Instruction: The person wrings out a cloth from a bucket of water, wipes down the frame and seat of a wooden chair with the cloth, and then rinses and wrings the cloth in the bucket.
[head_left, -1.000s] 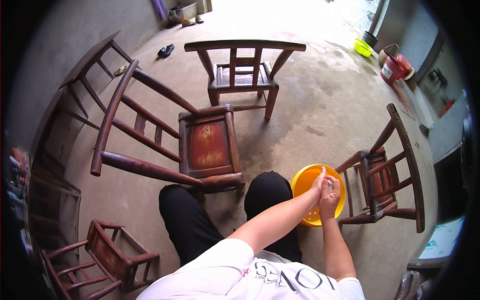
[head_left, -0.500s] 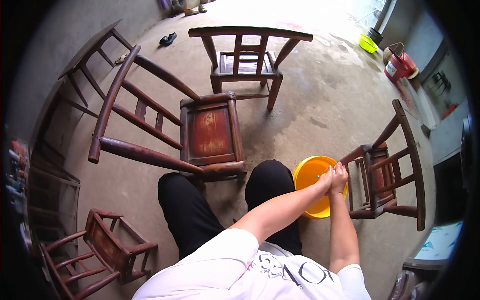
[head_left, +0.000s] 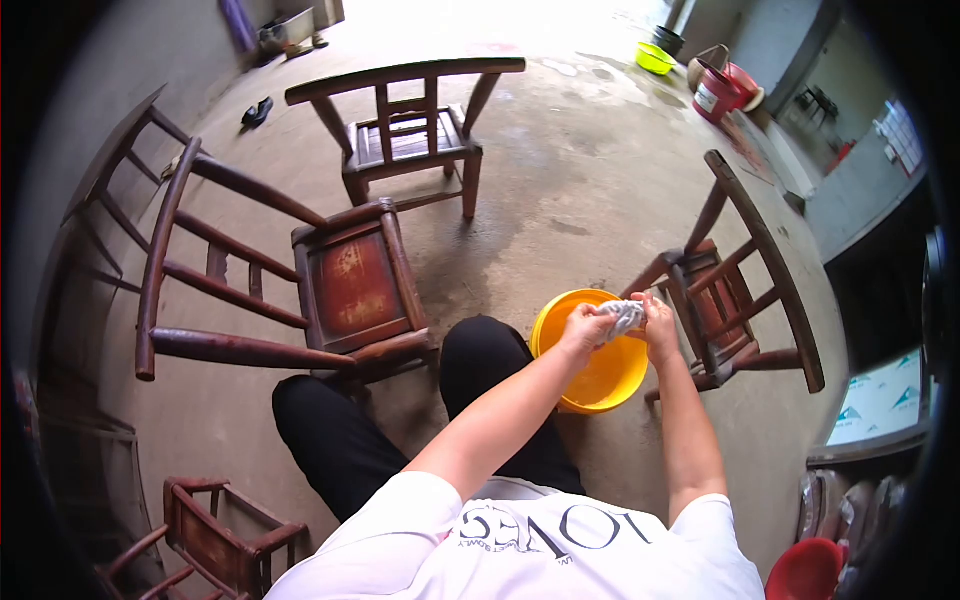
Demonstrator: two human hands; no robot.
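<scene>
A twisted grey cloth (head_left: 624, 318) is stretched between my two hands, over a yellow bucket (head_left: 600, 385). My left hand (head_left: 586, 327) grips the cloth's left end, fingers closed. At its right end my right hand (head_left: 655, 322) is closed round the cloth. The bucket stands on the floor beside my knee, and its inside shows below the hands. Just right of it is a wooden chair (head_left: 718, 300) with a reddish seat.
Left of my knees stands a larger wooden chair (head_left: 352, 275); another chair (head_left: 415, 135) is ahead. A small chair (head_left: 205, 525) sits at lower left. Further off are a red bucket (head_left: 716, 95) and a green basin (head_left: 655, 59). A red round object (head_left: 805, 572) is at lower right.
The hands were pressed together over the bucket; now they are apart with the cloth showing between them. The view has turned right, so the chairs and bucket appear further left.
</scene>
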